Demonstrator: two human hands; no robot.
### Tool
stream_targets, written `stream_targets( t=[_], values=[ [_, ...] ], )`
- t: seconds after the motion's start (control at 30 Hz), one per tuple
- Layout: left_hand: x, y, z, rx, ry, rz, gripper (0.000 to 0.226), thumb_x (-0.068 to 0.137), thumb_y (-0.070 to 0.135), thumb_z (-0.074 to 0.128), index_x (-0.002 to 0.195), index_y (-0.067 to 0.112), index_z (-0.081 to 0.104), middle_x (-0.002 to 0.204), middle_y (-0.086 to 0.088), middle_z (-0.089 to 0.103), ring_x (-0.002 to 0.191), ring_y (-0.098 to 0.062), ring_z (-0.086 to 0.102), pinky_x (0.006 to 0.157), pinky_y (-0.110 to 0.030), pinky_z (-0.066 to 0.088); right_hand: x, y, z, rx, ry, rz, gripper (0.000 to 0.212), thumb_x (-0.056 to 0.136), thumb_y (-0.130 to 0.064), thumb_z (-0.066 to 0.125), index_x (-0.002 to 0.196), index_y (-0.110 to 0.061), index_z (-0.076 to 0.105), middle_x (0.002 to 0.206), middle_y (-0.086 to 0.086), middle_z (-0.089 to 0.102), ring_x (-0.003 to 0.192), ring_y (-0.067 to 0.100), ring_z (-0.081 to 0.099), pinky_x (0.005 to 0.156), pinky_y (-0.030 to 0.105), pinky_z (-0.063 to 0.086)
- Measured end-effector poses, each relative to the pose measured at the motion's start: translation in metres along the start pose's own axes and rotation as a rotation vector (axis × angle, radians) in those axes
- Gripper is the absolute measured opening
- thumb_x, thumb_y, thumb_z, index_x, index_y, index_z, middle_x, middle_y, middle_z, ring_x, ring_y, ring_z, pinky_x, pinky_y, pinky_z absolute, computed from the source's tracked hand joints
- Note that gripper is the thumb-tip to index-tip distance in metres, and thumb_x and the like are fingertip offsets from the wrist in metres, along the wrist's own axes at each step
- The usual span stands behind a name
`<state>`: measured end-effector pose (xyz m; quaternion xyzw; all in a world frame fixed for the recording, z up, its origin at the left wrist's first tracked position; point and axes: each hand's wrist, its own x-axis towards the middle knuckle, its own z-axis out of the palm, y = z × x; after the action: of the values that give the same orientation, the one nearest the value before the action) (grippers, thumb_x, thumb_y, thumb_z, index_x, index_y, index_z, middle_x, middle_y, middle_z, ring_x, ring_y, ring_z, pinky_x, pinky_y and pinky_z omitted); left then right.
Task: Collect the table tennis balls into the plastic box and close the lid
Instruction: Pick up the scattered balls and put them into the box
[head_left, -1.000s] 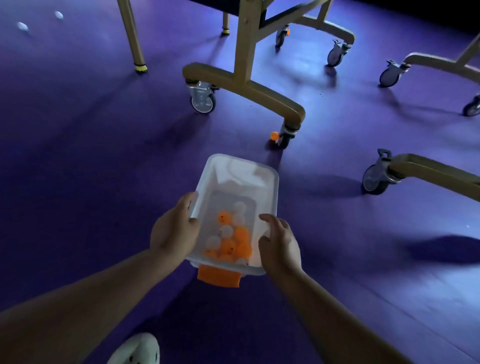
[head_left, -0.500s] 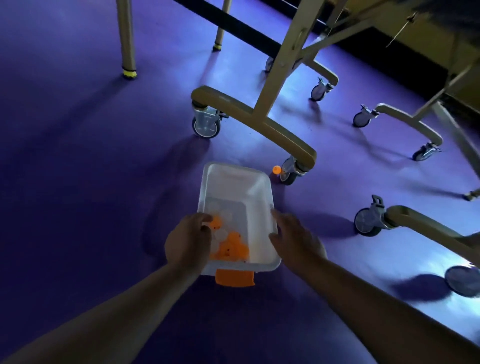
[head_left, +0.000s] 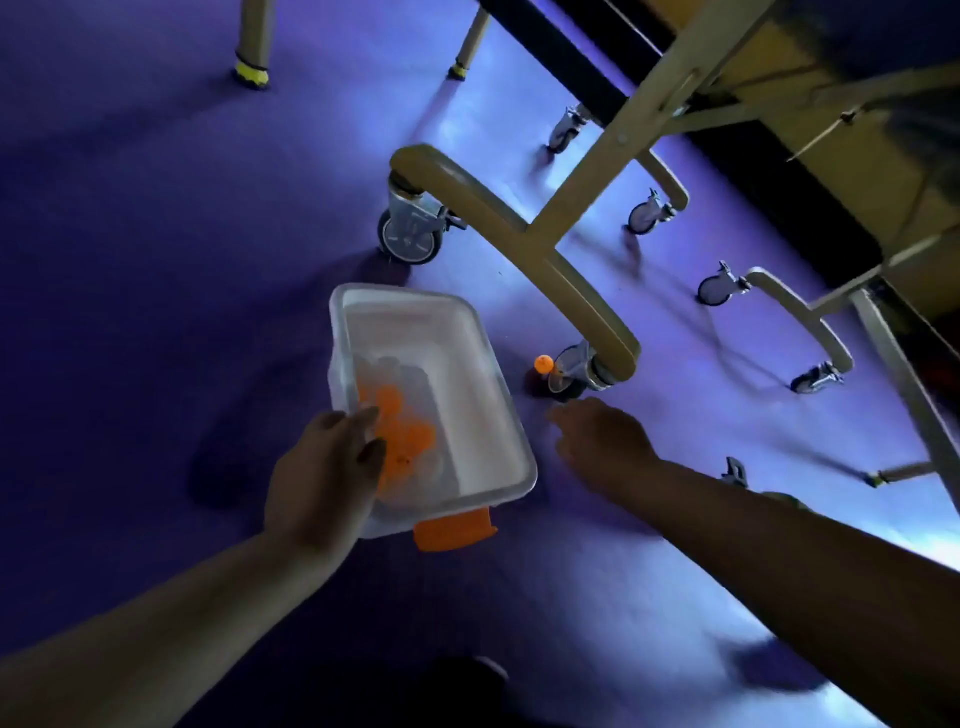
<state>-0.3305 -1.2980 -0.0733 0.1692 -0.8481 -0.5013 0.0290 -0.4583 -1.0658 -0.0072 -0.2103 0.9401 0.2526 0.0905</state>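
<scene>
A person's left hand (head_left: 322, 467) is gripping the near-left corner of a clear plastic box (head_left: 483, 415) over a purple floor (head_left: 156, 312), the thumb hooking over the rim and into the box while the fingers are wrapping the outside wall. The box is open at the top, and a cluster of orange and white balls (head_left: 402, 434) is lying along its near-left side, just beside the thumb. An orange latch (head_left: 453, 530) is hanging from the near end of the box.

To the right of the box and apart from it, the right hand (head_left: 602, 441) is hovering low, holding nothing. Its fingers, blurred in this view, seem to be loosely spread and pointing far-left.

Just beyond that hand, a loose orange ball (head_left: 543, 363) is sitting on the floor, touching or nearly touching a caster (head_left: 571, 376) at the end of a curved olive table leg (head_left: 571, 283). A second caster (head_left: 410, 236) is standing at that leg's far-left end, just beyond the box. More wheeled legs are standing at the far right.
</scene>
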Motion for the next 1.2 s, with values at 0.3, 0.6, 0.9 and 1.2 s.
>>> stream_targets(
  t=[0.3, 0.6, 0.9, 1.2],
  values=[
    [0.057, -0.015, 0.034, -0.009, 0.138, -0.061, 0.045, 0.096, 0.025, 0.049, 0.140, 0.022, 0.044, 0.132, -0.007, 0.052, 0.110, -0.024, 0.058, 0.085, -0.035, 0.050, 0.158, 0.014, 0.112, -0.121, 0.051, -0.065, 0.015, 0.064, -0.009, 0.059, 0.050, -0.012, 0.062, 0.053, 0.009, 0.060, 0.052, 0.030, 0.061, 0.042, 0.032, 0.048],
    [0.096, -0.017, 0.078, -0.086, 0.223, -0.130, 0.047, 0.094, 0.027, 0.050, 0.141, 0.030, 0.042, 0.137, 0.003, 0.047, 0.119, -0.017, 0.051, 0.092, -0.031, 0.045, 0.235, 0.041, 0.148, -0.213, 0.018, -0.060, 0.032, 0.093, -0.009, 0.041, 0.123, -0.008, 0.054, 0.131, 0.013, 0.049, 0.123, 0.031, 0.043, 0.097, 0.039, 0.037],
    [0.103, -0.024, 0.091, -0.043, 0.236, -0.080, 0.047, 0.094, 0.028, 0.048, 0.141, 0.032, 0.040, 0.136, 0.004, 0.045, 0.108, -0.003, 0.044, 0.084, -0.022, 0.039, 0.266, 0.060, 0.170, -0.265, -0.144, 0.097, 0.045, 0.100, -0.011, 0.025, 0.144, -0.003, 0.030, 0.155, 0.019, 0.019, 0.143, 0.035, 0.018, 0.113, 0.042, 0.023],
    [0.103, -0.028, 0.088, -0.039, 0.232, -0.061, 0.050, 0.094, 0.027, 0.050, 0.142, 0.030, 0.038, 0.139, 0.003, 0.044, 0.122, -0.012, 0.047, 0.090, -0.022, 0.040, 0.254, 0.050, 0.161, -0.136, 0.082, 0.066, 0.032, 0.096, -0.011, 0.039, 0.125, -0.006, 0.050, 0.123, 0.020, 0.052, 0.112, 0.036, 0.052, 0.091, 0.041, 0.045]
  ],
)
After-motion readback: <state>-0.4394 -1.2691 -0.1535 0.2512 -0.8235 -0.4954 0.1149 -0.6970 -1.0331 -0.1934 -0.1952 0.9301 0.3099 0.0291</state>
